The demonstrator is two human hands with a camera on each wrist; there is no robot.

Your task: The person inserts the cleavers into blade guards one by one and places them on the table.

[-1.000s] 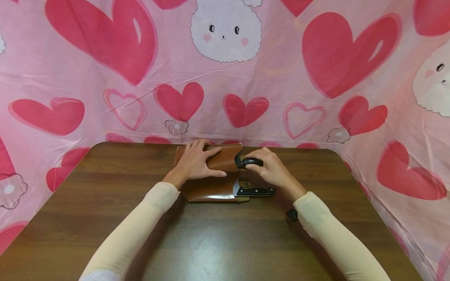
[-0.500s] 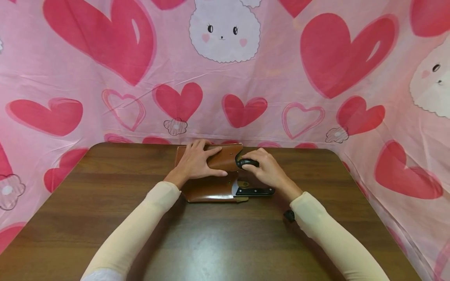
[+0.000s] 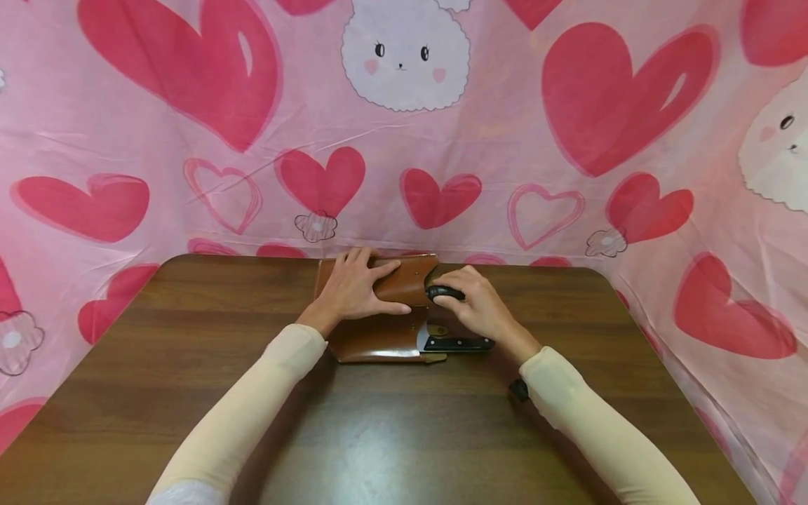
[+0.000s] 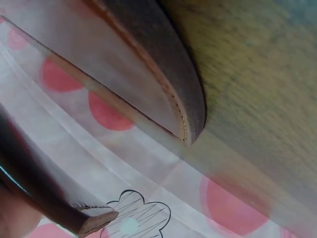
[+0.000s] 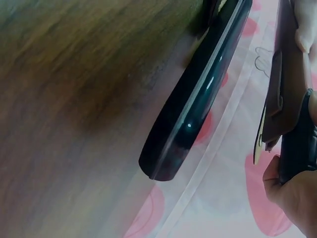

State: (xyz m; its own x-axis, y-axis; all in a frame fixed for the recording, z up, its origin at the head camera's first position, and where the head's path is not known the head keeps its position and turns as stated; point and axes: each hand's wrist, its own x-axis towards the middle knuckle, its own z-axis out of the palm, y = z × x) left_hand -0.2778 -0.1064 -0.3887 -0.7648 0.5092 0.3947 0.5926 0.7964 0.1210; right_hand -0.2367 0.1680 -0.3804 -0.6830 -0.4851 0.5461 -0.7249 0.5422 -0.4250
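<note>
A brown leather knife sheath [image 3: 413,277] is near the table's back edge. My left hand [image 3: 350,286] grips it, thumb along the near side and several fingers bent over the far edge. My right hand [image 3: 476,298] holds the black knife handle [image 3: 445,292] at the sheath's right-hand mouth; the blade is hidden inside. In the right wrist view, fingers wrap that handle [image 5: 297,148]. Just in front lies a second brown sheath [image 3: 379,344], with a black riveted knife handle [image 3: 459,344] sticking out to the right. The left wrist view shows the edge of a sheath [image 4: 193,99].
A dark wooden table [image 3: 379,428] carries everything. Pink cloth [image 3: 442,133] with hearts hangs behind it and along the sides. A small black object [image 3: 519,391] shows under my right wrist.
My right hand has moved slightly left, and the knife handle sits closer in to the sheath. The rear sheath's right end has shifted a little up and right.
</note>
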